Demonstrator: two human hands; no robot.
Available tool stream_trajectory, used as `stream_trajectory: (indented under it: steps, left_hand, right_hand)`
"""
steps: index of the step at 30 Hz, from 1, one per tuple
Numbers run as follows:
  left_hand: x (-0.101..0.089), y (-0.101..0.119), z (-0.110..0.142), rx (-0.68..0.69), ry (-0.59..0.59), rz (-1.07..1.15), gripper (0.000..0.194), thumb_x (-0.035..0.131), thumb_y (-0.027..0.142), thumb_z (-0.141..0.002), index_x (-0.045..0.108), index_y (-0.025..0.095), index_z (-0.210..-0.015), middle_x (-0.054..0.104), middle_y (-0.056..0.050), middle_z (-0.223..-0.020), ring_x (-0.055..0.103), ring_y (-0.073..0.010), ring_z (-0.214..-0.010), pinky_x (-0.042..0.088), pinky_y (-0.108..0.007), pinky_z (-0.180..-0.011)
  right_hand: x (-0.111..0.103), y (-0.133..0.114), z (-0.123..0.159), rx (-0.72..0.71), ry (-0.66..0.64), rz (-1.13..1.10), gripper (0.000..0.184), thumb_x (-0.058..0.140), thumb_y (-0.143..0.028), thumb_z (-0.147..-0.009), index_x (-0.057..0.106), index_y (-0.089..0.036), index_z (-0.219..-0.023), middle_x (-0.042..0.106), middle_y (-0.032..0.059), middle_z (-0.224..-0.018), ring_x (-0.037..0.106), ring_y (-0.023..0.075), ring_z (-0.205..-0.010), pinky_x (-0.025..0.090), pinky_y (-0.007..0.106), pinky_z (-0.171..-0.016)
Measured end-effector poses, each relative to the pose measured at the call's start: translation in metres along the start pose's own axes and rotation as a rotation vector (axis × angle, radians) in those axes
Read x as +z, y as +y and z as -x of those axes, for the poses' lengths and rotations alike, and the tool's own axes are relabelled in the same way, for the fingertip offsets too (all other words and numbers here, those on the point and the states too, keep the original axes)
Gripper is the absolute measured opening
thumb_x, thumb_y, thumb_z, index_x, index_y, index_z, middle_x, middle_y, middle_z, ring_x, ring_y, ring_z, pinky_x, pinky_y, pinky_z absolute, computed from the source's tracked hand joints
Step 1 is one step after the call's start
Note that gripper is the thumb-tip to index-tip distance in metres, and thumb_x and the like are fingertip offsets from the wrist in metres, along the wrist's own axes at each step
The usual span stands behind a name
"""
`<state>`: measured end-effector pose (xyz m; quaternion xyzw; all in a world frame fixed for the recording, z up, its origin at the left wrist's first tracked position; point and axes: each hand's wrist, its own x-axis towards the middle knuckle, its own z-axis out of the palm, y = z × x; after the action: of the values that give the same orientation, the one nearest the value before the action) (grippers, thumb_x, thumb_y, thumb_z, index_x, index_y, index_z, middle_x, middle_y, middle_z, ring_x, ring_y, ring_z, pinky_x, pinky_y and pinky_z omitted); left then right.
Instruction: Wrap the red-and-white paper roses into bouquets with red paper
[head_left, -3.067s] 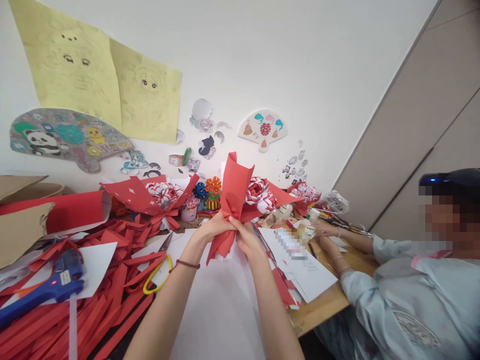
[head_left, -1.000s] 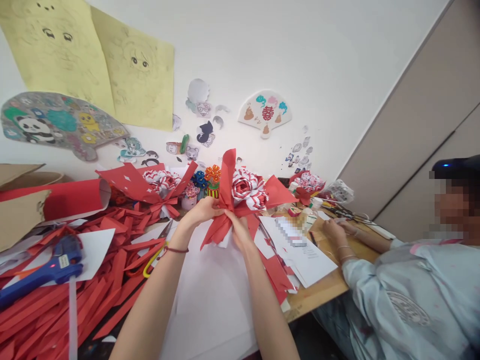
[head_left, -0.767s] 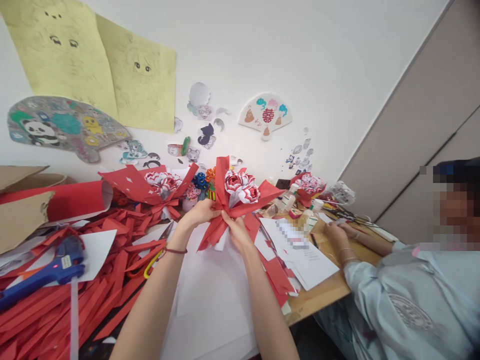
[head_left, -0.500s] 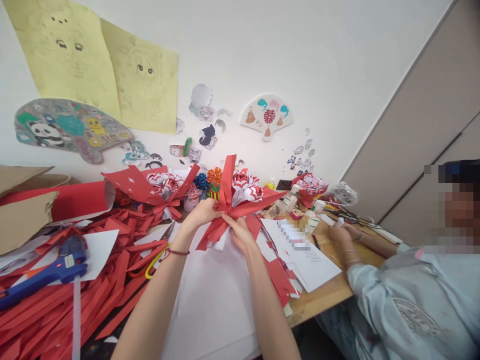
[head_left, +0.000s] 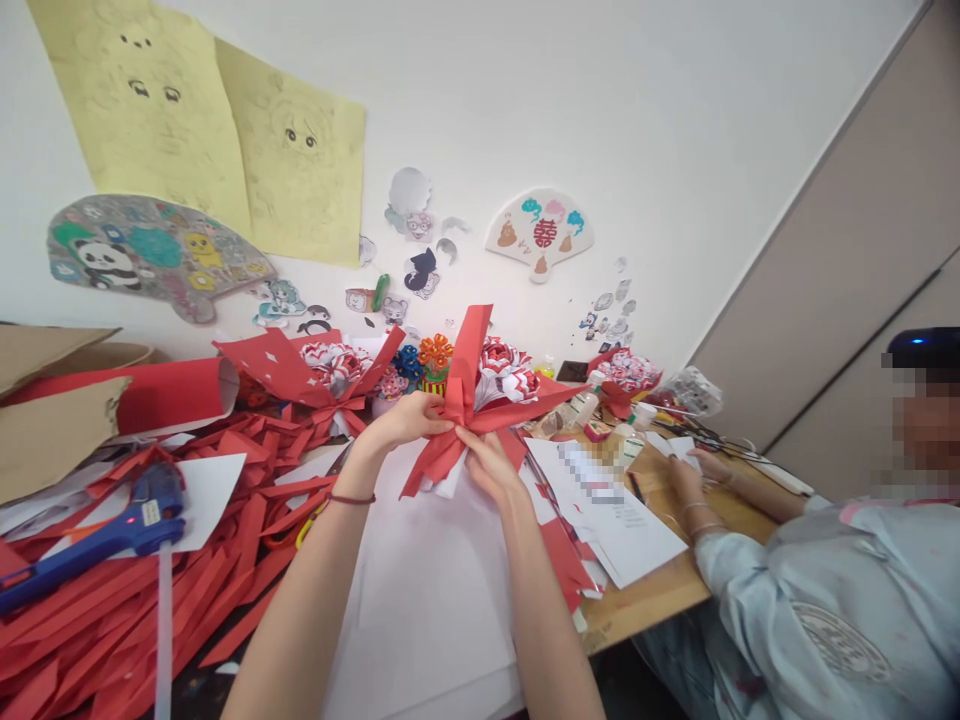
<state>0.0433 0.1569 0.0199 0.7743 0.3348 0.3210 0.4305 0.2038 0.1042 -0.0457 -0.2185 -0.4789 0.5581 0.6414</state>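
Observation:
A paper flower bouquet (head_left: 508,372) with red and white striped blooms and a red paper wrap is held upright in front of me. My left hand (head_left: 417,418) is closed on the gathered red paper at its left side. From below right, my right hand (head_left: 489,462) pinches the same gathered part, its thumb near the middle. White paper sticks out under the hands. Beneath my forearms lie large white sheets (head_left: 427,600). Yellow-handled scissors (head_left: 306,527) rest beside my left forearm, partly hidden by it.
Left lies a heap of red paper strips (head_left: 187,610) with a blue glue gun (head_left: 142,520) on top. Another wrapped bouquet (head_left: 334,365) stands behind it. Bottles (head_left: 581,408) and printed paper (head_left: 615,520) are right. A co-worker (head_left: 787,590) sits there holding white paper.
The view has shifted slightly, so things appear a little farther right. Both hands stay on the bouquet's gathered paper. The white paper in the co-worker's hands shows more now.

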Motion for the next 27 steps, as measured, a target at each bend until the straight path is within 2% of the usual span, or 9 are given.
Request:
stream_trajectory:
  steps: [4, 10, 13, 17, 21, 25, 27]
  left_hand:
    - [-0.006, 0.001, 0.005, -0.04, -0.05, 0.042, 0.039, 0.075, 0.038, -0.062, 0.069, 0.011, -0.09, 0.067, -0.002, -0.065, 0.063, -0.0178, -0.066, 0.049, -0.027, -0.063]
    - [-0.007, 0.0, 0.007, -0.063, -0.102, 0.047, 0.035, 0.07, 0.039, -0.066, 0.068, 0.011, -0.086, 0.062, 0.0, -0.065, 0.054, -0.0115, -0.059, 0.047, -0.025, -0.062]
    - [-0.011, -0.002, 0.007, -0.076, -0.136, 0.017, 0.035, 0.07, 0.04, -0.065, 0.068, 0.012, -0.086, 0.063, -0.001, -0.068, 0.055, -0.0119, -0.062, 0.047, -0.024, -0.062]
    - [-0.018, -0.005, 0.008, -0.092, -0.124, -0.1, 0.029, 0.068, 0.041, -0.065, 0.067, 0.013, -0.075, 0.065, -0.003, -0.068, 0.06, -0.015, -0.064, 0.047, -0.023, -0.059]
    - [-0.023, 0.011, 0.017, -0.109, -0.121, -0.355, 0.021, 0.063, 0.035, -0.072, 0.066, 0.014, -0.069, 0.067, -0.006, -0.066, 0.064, -0.0165, -0.064, 0.046, -0.023, -0.059]
    - [-0.021, 0.047, 0.035, -0.162, 0.081, -0.8, 0.017, 0.06, 0.028, -0.077, 0.07, 0.016, -0.076, 0.071, -0.01, -0.074, 0.066, -0.0196, -0.07, 0.045, -0.025, -0.062]
    - [-0.016, 0.062, 0.043, -0.173, 0.094, -0.941, 0.015, 0.059, 0.026, -0.078, 0.071, 0.017, -0.081, 0.073, -0.012, -0.083, 0.068, -0.0225, -0.076, 0.045, -0.027, -0.063]
  right_hand:
    - [-0.001, 0.005, -0.001, 0.017, -0.022, 0.0, 0.034, 0.074, -0.025, -0.08, 0.067, -0.018, -0.112, 0.067, 0.0061, -0.119, 0.061, 0.0218, -0.112, 0.041, 0.038, -0.109]
    - [-0.004, 0.008, 0.001, 0.027, 0.003, 0.087, 0.036, 0.079, -0.028, -0.075, 0.069, -0.017, -0.107, 0.067, 0.0077, -0.117, 0.061, 0.0229, -0.11, 0.041, 0.038, -0.108]
    - [-0.004, 0.008, 0.002, 0.056, 0.015, 0.089, 0.036, 0.081, -0.029, -0.073, 0.068, -0.018, -0.104, 0.069, 0.0069, -0.113, 0.062, 0.0229, -0.109, 0.041, 0.038, -0.107]
    - [-0.003, 0.009, 0.003, 0.082, 0.059, 0.12, 0.034, 0.083, -0.028, -0.069, 0.069, -0.016, -0.098, 0.07, 0.0079, -0.111, 0.058, 0.025, -0.117, 0.041, 0.039, -0.107]
    - [-0.001, 0.013, 0.004, 0.1, 0.109, 0.122, 0.041, 0.084, -0.026, -0.065, 0.068, -0.017, -0.102, 0.068, 0.0078, -0.118, 0.057, 0.0261, -0.12, 0.043, 0.038, -0.105]
    - [0.002, 0.014, 0.004, 0.039, 0.088, 0.079, 0.05, 0.083, -0.024, -0.068, 0.066, -0.02, -0.114, 0.065, 0.0057, -0.123, 0.061, 0.0235, -0.113, 0.045, 0.037, -0.102]
    - [0.003, 0.014, 0.006, 0.015, 0.084, 0.054, 0.047, 0.082, -0.023, -0.068, 0.067, -0.02, -0.112, 0.067, 0.0052, -0.12, 0.063, 0.0227, -0.109, 0.046, 0.036, -0.101]
